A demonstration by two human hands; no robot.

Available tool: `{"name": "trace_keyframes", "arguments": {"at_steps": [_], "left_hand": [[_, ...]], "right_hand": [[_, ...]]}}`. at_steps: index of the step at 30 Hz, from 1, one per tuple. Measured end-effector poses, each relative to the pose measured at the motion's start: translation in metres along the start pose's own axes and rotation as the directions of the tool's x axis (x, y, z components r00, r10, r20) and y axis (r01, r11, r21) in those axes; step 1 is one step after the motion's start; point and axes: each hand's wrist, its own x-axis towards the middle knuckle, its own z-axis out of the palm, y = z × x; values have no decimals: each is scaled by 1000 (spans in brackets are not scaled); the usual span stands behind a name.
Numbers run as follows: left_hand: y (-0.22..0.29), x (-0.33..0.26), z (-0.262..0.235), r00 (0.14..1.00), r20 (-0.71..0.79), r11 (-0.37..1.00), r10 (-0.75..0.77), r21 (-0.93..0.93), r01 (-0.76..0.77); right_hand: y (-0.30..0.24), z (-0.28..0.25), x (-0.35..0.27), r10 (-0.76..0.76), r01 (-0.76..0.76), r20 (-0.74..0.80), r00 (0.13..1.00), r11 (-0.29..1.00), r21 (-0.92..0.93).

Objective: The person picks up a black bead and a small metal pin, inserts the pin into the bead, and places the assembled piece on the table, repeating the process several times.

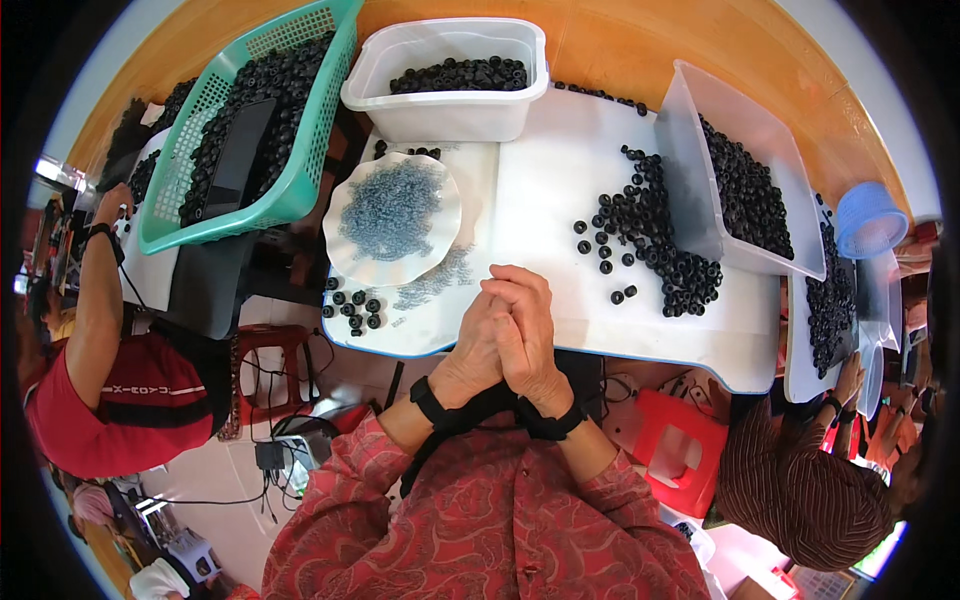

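My left hand (473,350) and my right hand (529,335) are clasped together at the front edge of the white table (560,190). The right hand's fingers close over the left; anything between the palms is hidden. Left of them is a white scalloped plate (343,235) of small translucent blue-grey pieces (390,210), with more such pieces (437,278) spilled beside it. Several black ring-shaped parts (355,310) lie near the plate's front. A larger heap of the same black parts (650,225) spreads over the table to the right.
A white tub (440,118) and a translucent bin (690,190), both with black parts, stand at the back. A green basket (290,205) at left holds black parts and a dark flat device (240,155). People sit at both sides; a red stool (680,450) stands behind right.
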Motion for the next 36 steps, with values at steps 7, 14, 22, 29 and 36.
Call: {"name": "trace_keyframes", "arguments": {"at_steps": [7, 14, 22, 29, 36], "left_hand": [[2, -1, -2, 999, 51, 999, 6, 34, -8], [-3, -1, -1, 997, 64, 995, 38, 88, -44], [2, 3, -3, 997, -71, 996, -10, 86, 17], [5, 6, -2, 989, -111, 993, -102, 54, 109], [3, 3, -5, 991, -80, 992, -105, 57, 110]], "right_hand": [[3, 0, 1, 8, -8, -15, 1000, 1000, -8], [2, -6, 2, 56, -56, -5, 998, 998, 38], [8, -39, 4, 236, -240, -142, 961, 971, -9], [13, -47, 10, 366, -368, -43, 930, 927, -68], [13, -48, 22, 519, -515, 60, 852, 854, -79]]}}
